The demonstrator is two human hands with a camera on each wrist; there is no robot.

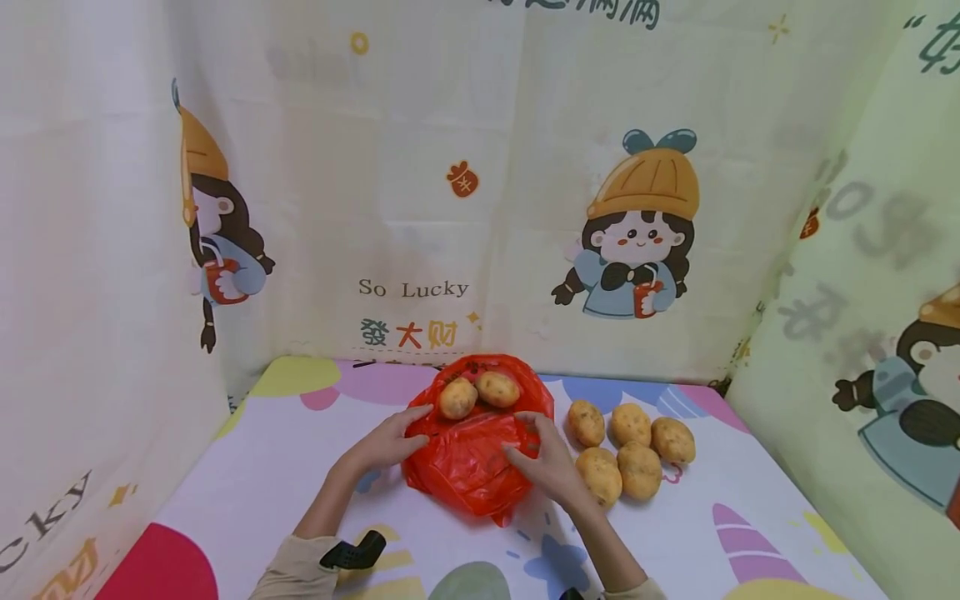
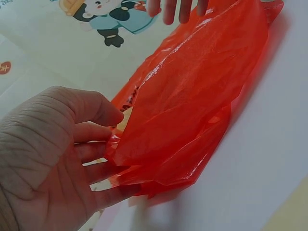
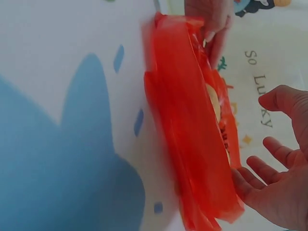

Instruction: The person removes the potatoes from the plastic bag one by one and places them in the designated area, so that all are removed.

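A red plastic bag (image 1: 480, 467) lies on the table with its mouth spread at the far side. Two potatoes, one on the left (image 1: 457, 398) and one on the right (image 1: 498, 389), show at that mouth. At the bag's left edge is my left hand (image 1: 386, 442), thumb and fingers apart; in the left wrist view its fingertips (image 2: 127, 190) touch the red plastic. On the bag's right side is my right hand (image 1: 551, 462), fingers spread. The right wrist view shows its lower fingers (image 3: 243, 180) right at the bag's edge (image 3: 226, 202).
Several loose potatoes (image 1: 640, 471) sit in a group to the right of the bag, close by my right forearm. The table (image 1: 270, 467) has a printed cover. Printed cloth (image 1: 517, 233) hangs behind it and at both sides.
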